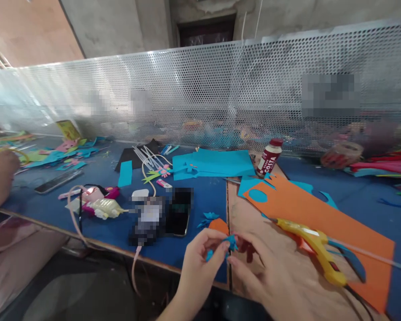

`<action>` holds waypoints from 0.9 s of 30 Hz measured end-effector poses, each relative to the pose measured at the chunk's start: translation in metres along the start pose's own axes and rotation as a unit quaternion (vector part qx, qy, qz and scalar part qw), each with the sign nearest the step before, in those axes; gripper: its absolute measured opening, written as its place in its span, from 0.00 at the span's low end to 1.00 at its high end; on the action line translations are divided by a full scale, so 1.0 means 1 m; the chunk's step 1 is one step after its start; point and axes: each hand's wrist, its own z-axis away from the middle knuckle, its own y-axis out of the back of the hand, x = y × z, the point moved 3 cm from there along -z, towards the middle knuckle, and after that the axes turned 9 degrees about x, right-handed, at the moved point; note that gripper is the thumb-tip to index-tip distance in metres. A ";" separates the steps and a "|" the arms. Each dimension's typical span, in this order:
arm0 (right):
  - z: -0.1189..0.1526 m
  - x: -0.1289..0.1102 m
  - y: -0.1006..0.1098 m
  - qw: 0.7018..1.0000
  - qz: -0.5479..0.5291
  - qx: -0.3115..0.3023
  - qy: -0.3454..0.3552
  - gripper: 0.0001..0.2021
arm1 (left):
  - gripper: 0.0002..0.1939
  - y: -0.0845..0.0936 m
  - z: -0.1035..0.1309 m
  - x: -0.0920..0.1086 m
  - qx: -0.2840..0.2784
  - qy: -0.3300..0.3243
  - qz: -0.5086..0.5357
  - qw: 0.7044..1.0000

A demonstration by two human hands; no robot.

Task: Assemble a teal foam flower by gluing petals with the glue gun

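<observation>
Here, view: a head-worn camera looks down over a cluttered blue worktop (203, 196) backed by a perforated metal screen (200, 89).
Left hand: the left hand (200, 261) is low at the near edge, its fingers (220, 256) pinched shut on a small blue foam piece (231, 243).
Right hand: the right hand (270, 276) meets the left from the other side, its fingers (245, 247) closed against the same blue foam piece.
Foam piece: it is held between both hands, just above the near edge of the worktop, close to a small orange cutout (218, 225) and a blue foam flower shape (207, 218).
Glue gun: a yellow glue gun (316, 247) lies just to the right of the right hand, resting on an orange foam sheet (321, 223), nozzle pointing left.
Blue sheets: a stack of blue foam sheets (214, 164) lies further back at the centre.
Bottle: a Costa drink bottle (269, 157) stands upright just beside the blue sheets, on their right.
Phone: a black phone (178, 214) lies flat to the left of the hands, beside a blurred object.
Glue sticks: clear glue sticks (147, 156) fan out behind the phone.
Other person: another person's hand (0, 169) shows at the far left, well apart from the pair of hands.
</observation>
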 end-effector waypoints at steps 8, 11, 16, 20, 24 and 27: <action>0.018 -0.001 -0.006 0.994 -0.021 0.105 -0.005 0.10 | 0.04 -0.010 0.007 -0.009 0.024 0.023 0.076 0.997; 0.021 -0.005 -0.007 0.992 -0.052 0.115 -0.008 0.05 | 0.05 -0.012 0.010 -0.011 0.031 0.045 0.098 0.994; 0.028 -0.003 -0.004 0.989 -0.099 0.106 -0.036 0.06 | 0.08 -0.013 0.017 -0.012 0.045 0.061 0.124 0.989; 0.029 -0.002 -0.002 0.982 -0.129 0.118 -0.067 0.04 | 0.09 -0.015 0.020 -0.017 0.064 0.059 0.111 0.990; 0.029 0.003 -0.007 0.972 -0.173 0.104 -0.123 0.05 | 0.11 -0.017 0.022 -0.020 0.097 0.057 0.119 0.986; 0.031 0.011 -0.014 0.947 -0.238 0.086 -0.196 0.10 | 0.13 -0.019 0.023 -0.021 0.109 0.067 0.131 0.983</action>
